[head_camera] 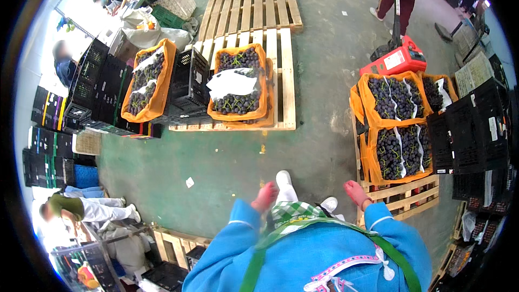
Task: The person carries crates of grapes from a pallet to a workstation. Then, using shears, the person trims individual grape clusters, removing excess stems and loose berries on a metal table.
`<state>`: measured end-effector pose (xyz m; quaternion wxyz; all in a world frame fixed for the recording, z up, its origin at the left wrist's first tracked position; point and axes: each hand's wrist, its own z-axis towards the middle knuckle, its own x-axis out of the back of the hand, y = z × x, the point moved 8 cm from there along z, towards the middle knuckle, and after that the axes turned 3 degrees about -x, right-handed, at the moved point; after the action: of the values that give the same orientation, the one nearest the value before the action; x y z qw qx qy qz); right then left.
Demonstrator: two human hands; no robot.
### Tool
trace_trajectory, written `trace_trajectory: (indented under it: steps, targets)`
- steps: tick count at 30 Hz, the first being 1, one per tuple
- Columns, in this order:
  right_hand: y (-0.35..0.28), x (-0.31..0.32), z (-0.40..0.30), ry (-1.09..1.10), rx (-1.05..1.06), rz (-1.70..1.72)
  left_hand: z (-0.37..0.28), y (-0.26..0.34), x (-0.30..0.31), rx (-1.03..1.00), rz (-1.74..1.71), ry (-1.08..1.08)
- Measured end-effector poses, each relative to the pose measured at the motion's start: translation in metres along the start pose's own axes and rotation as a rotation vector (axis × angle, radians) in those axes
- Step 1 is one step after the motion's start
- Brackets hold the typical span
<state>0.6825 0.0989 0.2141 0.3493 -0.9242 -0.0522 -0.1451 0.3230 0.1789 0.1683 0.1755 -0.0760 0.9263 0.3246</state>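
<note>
My left hand [265, 197], in a reddish glove, hangs over the floor beside my white shoe [285, 184]. It is slightly blurred, and nothing shows in it. My right hand [357, 194], gloved alike, is also empty, its fingers loosely bent. It is nearest to the wooden pallet [409, 200] on the right, just left of a crate of dark grapes [399, 152] lined with orange material. Behind that crate stands another grape crate [393, 97], with white sheets between the bunches. I wear a green checked apron [298, 211] over blue sleeves.
Ahead, a grape crate [237, 103] sits on a pallet [288, 89], beside black crates [188, 77] and another grape crate [148, 83]. A red pallet jack [395, 59] stands by a person [399, 4]. Black crates [470, 129] rise at right. Another person [81, 209] works at left.
</note>
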Motion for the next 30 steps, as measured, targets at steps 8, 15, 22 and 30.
trace_trajectory:
  steps: [8, 15, 22, 30]
  targets:
    - [-0.113, -0.080, -0.006, -0.066, 0.080, -0.382, 0.014, -0.032, 0.267, -0.198, -0.093, 0.083]
    - [-0.047, -0.107, 0.024, -0.085, -0.016, -0.685, 0.040, -0.076, 0.255, -0.006, -0.324, 0.120]
    - [-0.005, -0.134, 0.090, 0.077, -0.006, -0.668, 0.098, -0.044, 0.279, -0.060, -0.148, 0.142]
    - [-0.089, -0.242, 0.072, 0.226, 0.083, -0.473, 0.038, 0.025, 0.310, -0.313, 0.022, -0.227]
